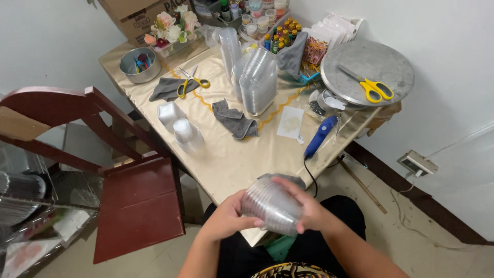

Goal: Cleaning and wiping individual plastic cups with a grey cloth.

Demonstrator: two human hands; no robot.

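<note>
1. Because the stack of clear plastic cups (271, 205) lies on its side in the person's lap, just off the near corner of the table (226, 164), both hands can steady it from opposite ends
2. The left hand (226, 219) curls narrowly round the stack's lower left end, fingers pressed to the plastic
3. The right hand (307, 208) wraps over the other end, thumb on top, closed on the same stack
4. Farther up the table lie a blue tool (320, 136), a grey cloth (235, 119) and a taller pile of clear lids (257, 82)
</note>
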